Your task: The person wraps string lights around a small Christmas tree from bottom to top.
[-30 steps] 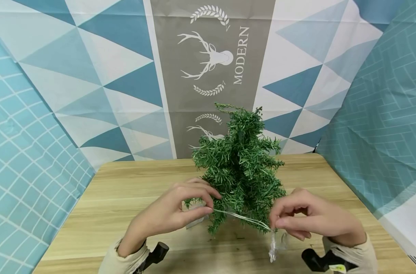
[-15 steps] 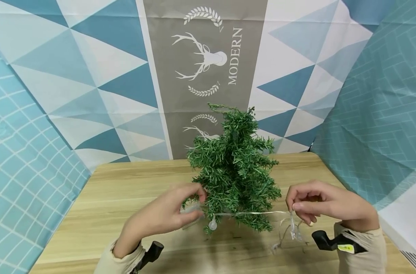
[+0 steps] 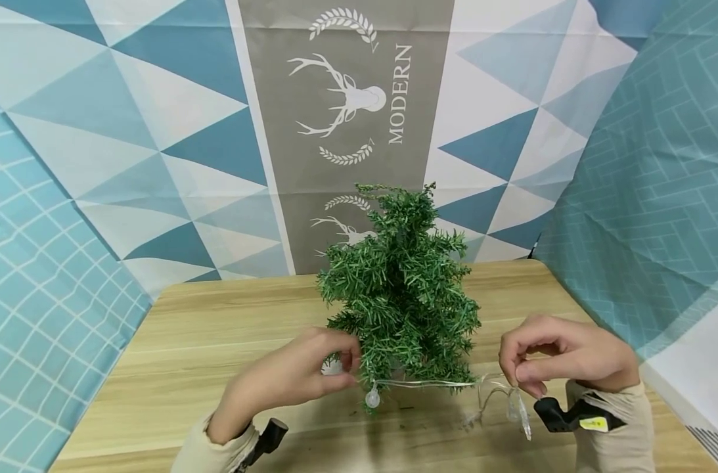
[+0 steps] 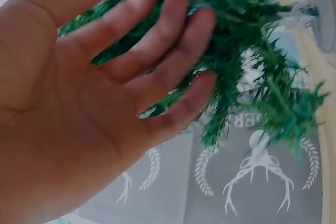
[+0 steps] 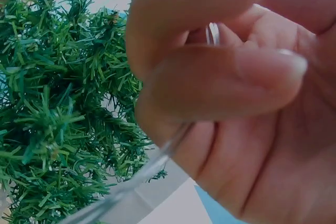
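Note:
A small green artificial Christmas tree (image 3: 400, 295) stands on the wooden table. A clear wire of string lights (image 3: 424, 383) runs across its lowest front branches, with a round clear bulb (image 3: 373, 397) hanging at the left end. My left hand (image 3: 299, 368) is beside the lower left branches, fingers loosely bent, a gap between thumb and fingers. In the left wrist view its fingers (image 4: 157, 40) are spread before the greenery. My right hand (image 3: 565, 355), right of the tree, pinches the wire between thumb and fingers; clear pieces (image 3: 524, 420) dangle below. The doubled wire (image 5: 131, 182) shows in the right wrist view.
Loose wire (image 3: 483, 407) trails between tree and right hand. A white thing (image 3: 333, 364) behind the left hand is mostly hidden. The left wrist view shows a pale round base (image 4: 321, 11) and a clear star-shaped piece (image 4: 294, 18). Patterned cloths (image 3: 199, 131) back the table (image 3: 217, 328).
My left hand has let go of the wire, and a bulb now hangs by the branches. My right hand has moved right with the wire, then slightly down. The head view has shifted a little.

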`<action>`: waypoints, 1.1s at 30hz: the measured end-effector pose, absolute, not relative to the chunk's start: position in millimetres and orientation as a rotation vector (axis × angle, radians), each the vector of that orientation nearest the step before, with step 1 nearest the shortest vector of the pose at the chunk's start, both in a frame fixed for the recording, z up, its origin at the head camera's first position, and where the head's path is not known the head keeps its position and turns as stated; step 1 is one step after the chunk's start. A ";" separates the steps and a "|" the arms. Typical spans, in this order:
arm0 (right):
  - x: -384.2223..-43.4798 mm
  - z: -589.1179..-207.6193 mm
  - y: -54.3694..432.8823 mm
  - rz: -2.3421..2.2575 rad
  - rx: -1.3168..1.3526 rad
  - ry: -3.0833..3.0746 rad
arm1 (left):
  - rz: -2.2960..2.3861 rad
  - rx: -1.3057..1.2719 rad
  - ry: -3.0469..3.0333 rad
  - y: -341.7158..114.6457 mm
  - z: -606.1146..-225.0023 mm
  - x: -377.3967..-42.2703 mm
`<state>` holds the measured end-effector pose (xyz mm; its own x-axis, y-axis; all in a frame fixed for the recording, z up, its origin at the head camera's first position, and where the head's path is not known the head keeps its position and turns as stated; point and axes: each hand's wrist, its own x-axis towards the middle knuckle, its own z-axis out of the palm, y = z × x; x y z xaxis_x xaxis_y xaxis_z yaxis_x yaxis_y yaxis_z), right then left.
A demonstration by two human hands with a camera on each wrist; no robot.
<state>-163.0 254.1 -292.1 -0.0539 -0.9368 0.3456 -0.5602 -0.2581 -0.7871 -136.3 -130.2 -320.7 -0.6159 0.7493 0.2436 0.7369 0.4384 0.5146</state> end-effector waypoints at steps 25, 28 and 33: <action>-160.5 -296.6 264.9 -1.272 -1.440 1.995 | 1.053 1.512 2.505 -132.9 -315.5 -133.8; -159.7 -294.0 276.5 -1.397 -1.483 2.017 | 1.078 1.494 2.547 -129.7 -316.6 -135.2; -163.0 -291.9 289.2 -1.532 -1.515 1.988 | 1.207 1.562 2.510 -131.8 -319.9 -138.8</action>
